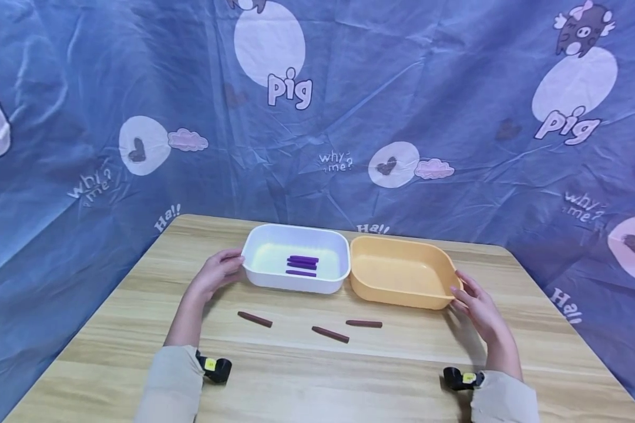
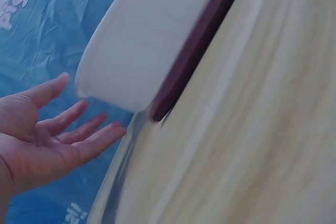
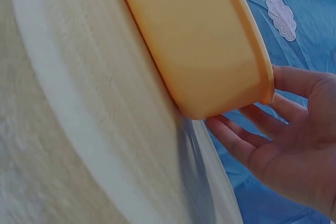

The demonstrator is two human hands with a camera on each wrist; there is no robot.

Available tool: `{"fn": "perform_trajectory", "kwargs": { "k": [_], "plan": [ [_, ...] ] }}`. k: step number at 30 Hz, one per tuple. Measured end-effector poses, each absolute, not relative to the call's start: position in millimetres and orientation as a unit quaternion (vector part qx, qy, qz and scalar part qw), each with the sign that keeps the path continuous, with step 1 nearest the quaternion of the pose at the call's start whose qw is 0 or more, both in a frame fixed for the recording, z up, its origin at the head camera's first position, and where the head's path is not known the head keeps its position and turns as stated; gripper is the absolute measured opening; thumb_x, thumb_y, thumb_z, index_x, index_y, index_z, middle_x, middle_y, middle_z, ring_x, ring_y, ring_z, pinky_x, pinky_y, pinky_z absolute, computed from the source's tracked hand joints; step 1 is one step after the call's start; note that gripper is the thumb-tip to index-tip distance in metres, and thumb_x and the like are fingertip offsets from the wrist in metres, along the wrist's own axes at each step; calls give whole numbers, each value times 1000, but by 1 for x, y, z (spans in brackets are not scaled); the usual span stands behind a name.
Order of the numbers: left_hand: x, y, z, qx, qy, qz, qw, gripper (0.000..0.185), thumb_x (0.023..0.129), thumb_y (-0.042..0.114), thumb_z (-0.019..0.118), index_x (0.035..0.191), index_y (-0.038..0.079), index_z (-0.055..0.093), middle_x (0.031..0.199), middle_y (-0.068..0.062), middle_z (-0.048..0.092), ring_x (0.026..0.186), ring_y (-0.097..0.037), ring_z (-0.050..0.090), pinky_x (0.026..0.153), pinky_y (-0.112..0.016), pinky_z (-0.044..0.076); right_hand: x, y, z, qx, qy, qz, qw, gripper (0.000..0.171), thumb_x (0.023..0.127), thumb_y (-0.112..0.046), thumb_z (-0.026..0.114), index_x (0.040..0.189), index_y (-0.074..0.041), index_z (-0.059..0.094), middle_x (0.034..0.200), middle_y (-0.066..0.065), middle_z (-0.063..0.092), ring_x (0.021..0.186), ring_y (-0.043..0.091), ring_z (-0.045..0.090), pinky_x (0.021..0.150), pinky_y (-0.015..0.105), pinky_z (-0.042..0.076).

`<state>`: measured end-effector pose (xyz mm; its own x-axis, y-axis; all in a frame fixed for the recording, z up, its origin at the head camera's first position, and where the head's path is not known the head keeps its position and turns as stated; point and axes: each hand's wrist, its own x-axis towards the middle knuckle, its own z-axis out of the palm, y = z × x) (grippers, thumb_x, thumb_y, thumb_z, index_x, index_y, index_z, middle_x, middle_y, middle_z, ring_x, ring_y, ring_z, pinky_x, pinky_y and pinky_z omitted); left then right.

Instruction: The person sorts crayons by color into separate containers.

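A white box (image 1: 291,283) stands upright at the back of the table with several purple crayons (image 1: 302,266) lying inside it. Right beside it is an orange box (image 1: 402,296) whose inside shows only its bare floor. At the white box's left end my left hand (image 1: 219,275) has its fingers loosely spread, fingertips close to the wall in the left wrist view. My right hand (image 1: 480,308) holds the orange box's right end, thumb at the rim and fingers (image 3: 231,135) against the outer wall. In front lie three brown crayons: left (image 1: 255,319), middle (image 1: 330,334) and right (image 1: 364,323).
The wooden table (image 1: 317,388) runs back to a blue curtain (image 1: 317,129) printed with pigs and lettering. Black cameras sit on the left wrist (image 1: 215,368) and the right wrist (image 1: 461,379), below light sleeves.
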<state>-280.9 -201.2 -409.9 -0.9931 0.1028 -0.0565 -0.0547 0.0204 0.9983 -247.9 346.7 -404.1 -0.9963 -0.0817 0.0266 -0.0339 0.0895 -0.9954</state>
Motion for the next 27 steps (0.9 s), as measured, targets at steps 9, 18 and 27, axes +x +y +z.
{"fn": "perform_trajectory", "kwargs": {
  "k": [9,18,27],
  "plan": [
    [-262,-227,-407,170,831,513,133,35,85,10,64,113,-10,56,107,-18,60,97,-26,57,87,-35,48,-248,346,-404,-37,740,-671,23,70,96,-14,48,143,5,-1,142,34,4,95,-9,48,84,14,46],
    [-251,-205,-408,263,835,437,206,30,72,2,73,101,-3,66,89,-8,65,78,-20,55,67,-23,48,-248,348,-406,-38,736,-675,18,69,96,-12,48,144,4,0,142,35,6,97,-6,48,86,15,46],
    [-253,-195,-413,259,846,417,208,22,68,-6,72,89,1,68,75,-2,62,69,-15,55,62,-23,49,-250,349,-406,-39,735,-677,17,69,96,-13,47,145,3,1,141,33,8,99,-4,48,87,15,45]
  ]
}}
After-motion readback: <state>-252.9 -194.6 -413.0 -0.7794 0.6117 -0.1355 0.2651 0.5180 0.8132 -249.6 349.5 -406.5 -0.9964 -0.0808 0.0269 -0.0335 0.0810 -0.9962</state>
